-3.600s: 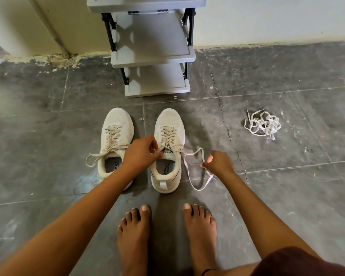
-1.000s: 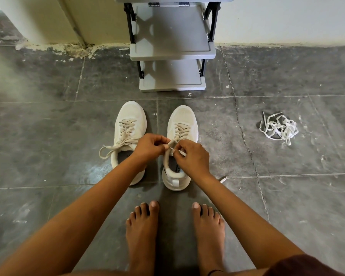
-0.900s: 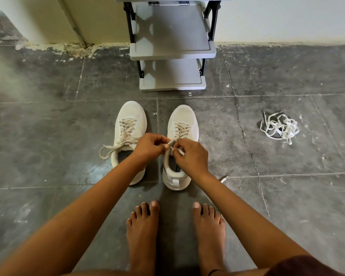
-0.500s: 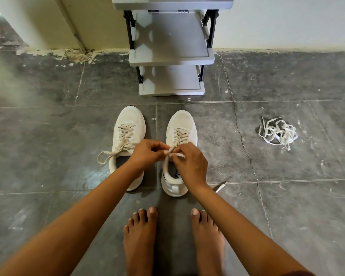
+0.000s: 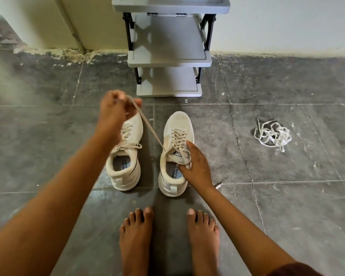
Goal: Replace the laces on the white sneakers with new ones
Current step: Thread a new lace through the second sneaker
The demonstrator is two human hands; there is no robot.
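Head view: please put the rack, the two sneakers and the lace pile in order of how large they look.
1. The rack: largest, although the frame cuts off its top.
2. The left sneaker and the right sneaker: they look alike, so no rank between them.
3. The lace pile: smallest.

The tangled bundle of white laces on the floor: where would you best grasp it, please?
Pinch the bundle at its dense middle, from straight above: it lies flat, loose ends trailing, so a sideways grab would probably catch single strands.
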